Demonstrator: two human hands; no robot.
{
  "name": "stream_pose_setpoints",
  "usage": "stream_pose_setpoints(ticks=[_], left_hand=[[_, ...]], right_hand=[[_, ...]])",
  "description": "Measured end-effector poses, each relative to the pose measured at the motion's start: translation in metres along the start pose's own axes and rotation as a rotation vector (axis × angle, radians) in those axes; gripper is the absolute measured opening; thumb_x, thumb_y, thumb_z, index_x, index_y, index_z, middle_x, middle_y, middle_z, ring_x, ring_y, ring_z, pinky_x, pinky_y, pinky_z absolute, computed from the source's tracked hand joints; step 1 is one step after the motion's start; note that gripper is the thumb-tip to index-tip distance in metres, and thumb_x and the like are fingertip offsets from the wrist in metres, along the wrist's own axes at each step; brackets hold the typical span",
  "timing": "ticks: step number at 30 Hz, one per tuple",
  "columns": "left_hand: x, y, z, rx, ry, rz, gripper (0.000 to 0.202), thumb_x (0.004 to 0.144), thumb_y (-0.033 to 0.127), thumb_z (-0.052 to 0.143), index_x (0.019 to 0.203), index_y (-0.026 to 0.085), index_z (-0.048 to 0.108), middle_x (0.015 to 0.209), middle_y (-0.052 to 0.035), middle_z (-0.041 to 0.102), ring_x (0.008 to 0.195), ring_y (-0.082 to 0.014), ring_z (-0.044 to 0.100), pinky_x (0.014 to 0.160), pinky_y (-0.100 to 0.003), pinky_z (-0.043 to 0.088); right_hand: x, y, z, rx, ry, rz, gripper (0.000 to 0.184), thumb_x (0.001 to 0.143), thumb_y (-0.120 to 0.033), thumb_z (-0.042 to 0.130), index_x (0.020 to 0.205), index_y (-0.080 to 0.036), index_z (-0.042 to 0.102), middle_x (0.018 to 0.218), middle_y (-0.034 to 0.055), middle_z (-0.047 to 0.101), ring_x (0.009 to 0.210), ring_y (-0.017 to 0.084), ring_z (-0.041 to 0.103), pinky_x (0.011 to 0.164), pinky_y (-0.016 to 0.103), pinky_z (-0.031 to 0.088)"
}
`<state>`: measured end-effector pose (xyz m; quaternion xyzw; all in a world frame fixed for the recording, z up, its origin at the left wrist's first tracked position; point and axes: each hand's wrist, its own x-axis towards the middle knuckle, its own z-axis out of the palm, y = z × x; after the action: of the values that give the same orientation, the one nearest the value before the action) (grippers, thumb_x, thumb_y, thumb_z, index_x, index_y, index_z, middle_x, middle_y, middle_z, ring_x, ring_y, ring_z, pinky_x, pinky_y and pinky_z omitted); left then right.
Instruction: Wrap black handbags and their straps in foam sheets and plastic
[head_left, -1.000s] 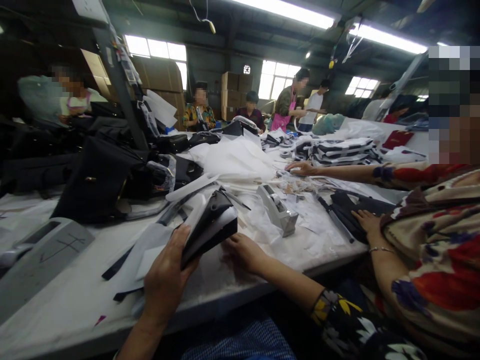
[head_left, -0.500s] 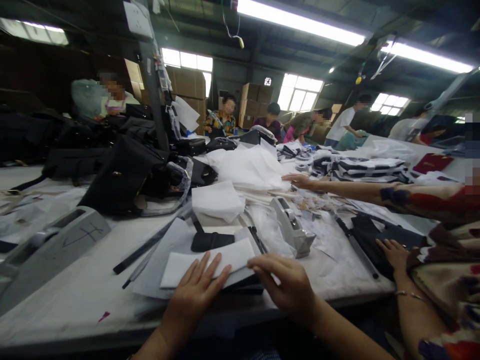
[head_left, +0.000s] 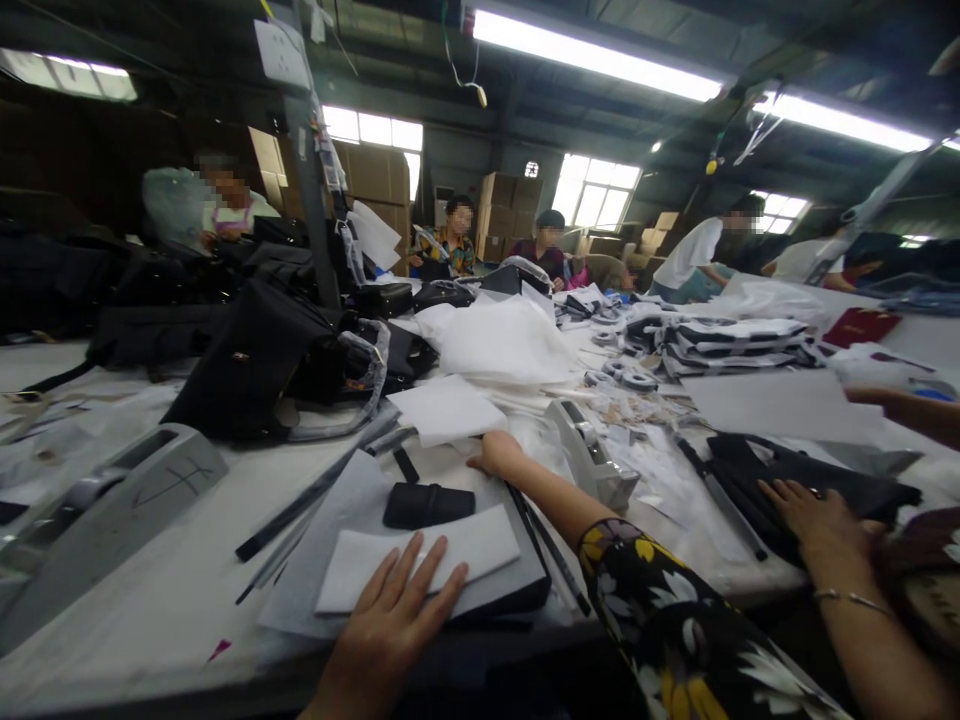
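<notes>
My left hand (head_left: 401,610) lies flat with fingers spread on a folded white sheet (head_left: 487,540). Under that sheet are a larger pale sheet (head_left: 300,590) and a flat black piece (head_left: 536,592), its dark edge showing at the right. Just beyond my left fingers rests a small black piece with a band across its middle (head_left: 429,505). My right hand (head_left: 499,456) reaches forward, its fingers curled at the near edge of a white sheet (head_left: 450,408). The fingertips are partly hidden there.
Tape dispensers stand to the left (head_left: 165,490) and right (head_left: 585,450). A black handbag (head_left: 240,360) sits behind on the left. At the right, a co-worker's hand (head_left: 817,520) rests on a black bag piece (head_left: 780,480). Dark strips (head_left: 300,500) lie beside the sheets.
My right hand has left the folded sheet and reached forward to the white sheet behind, which has shifted. My left hand stays flat. The co-worker's far arm has drawn back with a white sheet.
</notes>
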<state>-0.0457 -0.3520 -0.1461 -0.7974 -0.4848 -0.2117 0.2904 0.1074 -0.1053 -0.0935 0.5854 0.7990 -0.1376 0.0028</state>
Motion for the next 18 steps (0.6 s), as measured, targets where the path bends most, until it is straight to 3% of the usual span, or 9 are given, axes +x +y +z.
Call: stream_pose_setpoints(ticks=[5, 10, 13, 16, 18], left_hand=[[0.0, 0.002, 0.001, -0.022, 0.029, -0.018, 0.052, 0.1, 0.011, 0.038, 0.146, 0.035, 0.046, 0.15, -0.0008, 0.049, 0.136, -0.0261, 0.048, 0.109, -0.04, 0.042], [-0.001, 0.006, 0.009, -0.073, 0.096, -0.056, 0.053, 0.099, 0.01, 0.036, 0.145, 0.034, 0.047, 0.149, -0.0011, 0.051, 0.137, -0.0272, 0.047, 0.109, -0.042, 0.042], [-0.001, 0.005, 0.008, -0.068, 0.061, -0.055, 0.052, 0.099, 0.011, 0.038, 0.145, 0.034, 0.047, 0.15, -0.0017, 0.05, 0.137, -0.0276, 0.047, 0.109, -0.042, 0.043], [-0.001, 0.004, 0.004, -0.045, 0.011, -0.033, 0.053, 0.099, 0.011, 0.039, 0.146, 0.034, 0.045, 0.151, -0.0021, 0.048, 0.138, -0.0274, 0.046, 0.109, -0.041, 0.043], [0.0, 0.003, 0.002, -0.044, 0.0, -0.027, 0.054, 0.099, 0.01, 0.038, 0.146, 0.034, 0.045, 0.152, -0.002, 0.047, 0.138, -0.0274, 0.045, 0.11, -0.041, 0.043]], right_hand=[[0.004, 0.01, -0.002, 0.27, -0.138, 0.103, 0.026, 0.096, -0.034, 0.062, 0.113, -0.014, 0.063, 0.111, 0.0073, 0.066, 0.094, 0.019, 0.066, 0.082, 0.037, 0.058], [-0.008, 0.02, -0.007, 0.646, -0.175, 0.087, 0.019, 0.094, -0.029, 0.064, 0.087, -0.012, 0.063, 0.078, 0.0033, 0.068, 0.066, 0.012, 0.066, 0.063, 0.025, 0.057], [-0.024, 0.025, -0.015, 0.883, -0.141, -0.022, 0.018, 0.086, -0.028, 0.072, 0.091, -0.013, 0.063, 0.084, 0.0071, 0.074, 0.075, 0.014, 0.071, 0.07, 0.024, 0.058], [-0.045, 0.026, -0.024, 1.045, -0.083, -0.125, 0.043, 0.077, -0.036, 0.079, 0.11, -0.014, 0.064, 0.103, 0.0097, 0.076, 0.093, 0.019, 0.072, 0.083, 0.03, 0.058], [-0.059, 0.025, -0.029, 1.106, -0.028, -0.204, 0.051, 0.07, -0.042, 0.082, 0.111, -0.014, 0.068, 0.106, 0.01, 0.076, 0.098, 0.021, 0.071, 0.091, 0.034, 0.055]])
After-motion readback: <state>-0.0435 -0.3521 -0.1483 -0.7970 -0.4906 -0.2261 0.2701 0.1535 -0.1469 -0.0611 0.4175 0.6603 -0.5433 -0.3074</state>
